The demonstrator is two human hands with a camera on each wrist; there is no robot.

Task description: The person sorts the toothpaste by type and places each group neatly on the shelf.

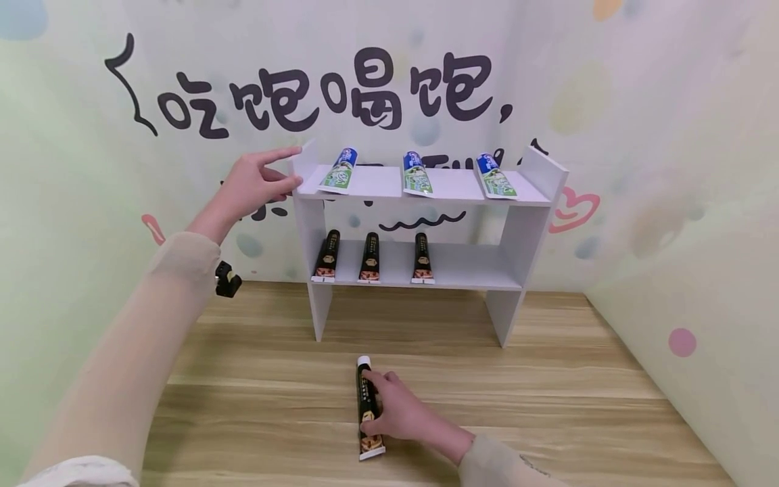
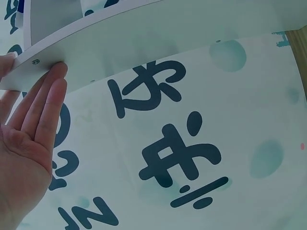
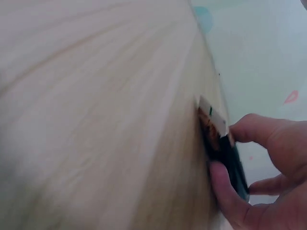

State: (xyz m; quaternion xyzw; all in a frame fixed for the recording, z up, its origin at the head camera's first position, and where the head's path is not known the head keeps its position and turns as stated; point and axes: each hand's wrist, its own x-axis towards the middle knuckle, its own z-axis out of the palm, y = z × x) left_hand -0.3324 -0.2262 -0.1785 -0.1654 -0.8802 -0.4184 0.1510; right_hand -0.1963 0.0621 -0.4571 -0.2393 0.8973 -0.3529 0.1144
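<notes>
My right hand (image 1: 402, 409) grips a black toothpaste tube (image 1: 367, 399) with a white cap, lying on the wooden table. The cap points toward the shelf; the flat crimped end faces me. Up close in the right wrist view, thumb and fingers (image 3: 223, 184) span the tube's sides. At the upper left, my left hand (image 1: 258, 179) touches the left side panel of a white two-tier shelf (image 1: 420, 264). Its straight fingers (image 2: 57, 91) rest against the panel's outer face in the left wrist view.
Three blue-and-green tubes (image 1: 416, 174) lie on the top tier, spaced apart. Three black tubes (image 1: 369, 258) lie on the lower tier, toward its left and middle. A printed backdrop (image 1: 578, 101) stands behind and beside the table (image 1: 548, 392). A small black object (image 1: 228, 281) shows beside the left forearm.
</notes>
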